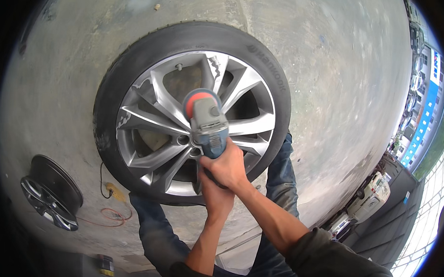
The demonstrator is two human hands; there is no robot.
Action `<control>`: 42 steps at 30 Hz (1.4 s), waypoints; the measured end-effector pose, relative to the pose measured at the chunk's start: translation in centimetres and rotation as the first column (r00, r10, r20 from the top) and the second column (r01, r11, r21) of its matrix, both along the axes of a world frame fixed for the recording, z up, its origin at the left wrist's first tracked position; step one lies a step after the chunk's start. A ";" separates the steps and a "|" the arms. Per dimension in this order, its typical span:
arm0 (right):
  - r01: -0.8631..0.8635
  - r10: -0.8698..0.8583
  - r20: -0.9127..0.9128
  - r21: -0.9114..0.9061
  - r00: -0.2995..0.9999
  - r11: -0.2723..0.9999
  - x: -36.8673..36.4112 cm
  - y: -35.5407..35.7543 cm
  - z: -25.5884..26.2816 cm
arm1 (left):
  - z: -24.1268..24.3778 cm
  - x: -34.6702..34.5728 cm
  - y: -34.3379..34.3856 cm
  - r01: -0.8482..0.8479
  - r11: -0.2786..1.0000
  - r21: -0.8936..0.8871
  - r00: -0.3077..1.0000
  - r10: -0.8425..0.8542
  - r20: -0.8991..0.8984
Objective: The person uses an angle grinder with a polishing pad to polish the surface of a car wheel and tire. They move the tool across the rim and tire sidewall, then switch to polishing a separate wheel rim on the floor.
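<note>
An angle grinder [212, 138] with a red and dark round disc [194, 102] lies over the hub and spokes of an alloy wheel rim [245, 124]. My right hand [228, 164] is wrapped around the grinder's body just behind its head. Below it, my left hand [216, 194] grips the rear handle, which my fingers partly hide. A black Hankook tyre [117, 67] surrounds the rim. Dark, uneven patches mark the top spoke and the rim's left edge; the spokes at the right look bright and shiny. Whether the disc touches the metal cannot be told.
A second rim [52, 194], without a tyre, rests on the concrete floor at the left. Near it lie a yellow power socket block [115, 192] and a thin red cord [120, 220]. A small can [106, 265] stands at the lower left. My knees flank the tyre; vehicles are parked far right.
</note>
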State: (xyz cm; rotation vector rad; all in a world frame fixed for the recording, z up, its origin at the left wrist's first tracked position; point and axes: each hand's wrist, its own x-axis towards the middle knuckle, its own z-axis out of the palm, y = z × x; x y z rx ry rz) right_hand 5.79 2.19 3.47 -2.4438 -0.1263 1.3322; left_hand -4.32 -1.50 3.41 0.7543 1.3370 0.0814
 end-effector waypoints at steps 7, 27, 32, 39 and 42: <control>0.134 -0.135 0.007 0.066 0.991 0.989 5.0 0.2 -2.5 | -0.9 4.7 2.7 0.346 0.933 0.099 0.932 -0.329 -0.154; 0.090 -0.090 -0.015 -0.021 0.996 0.996 6.3 0.8 -2.7 | -1.8 6.0 2.8 0.358 0.931 0.074 0.925 -0.343 -0.165; 0.099 -0.099 -0.032 -0.013 0.995 0.995 6.1 0.7 -2.5 | -1.3 5.9 2.9 0.369 0.929 0.022 0.916 -0.359 -0.182; 0.117 -0.117 -0.020 -0.007 0.993 0.993 6.3 0.6 -2.5 | -1.4 6.2 3.1 0.362 0.932 0.030 0.920 -0.352 -0.170; 0.107 -0.107 -0.017 -0.003 0.994 0.994 6.3 0.1 -2.3 | -1.1 6.1 2.3 0.391 0.917 0.081 0.910 -0.372 -0.183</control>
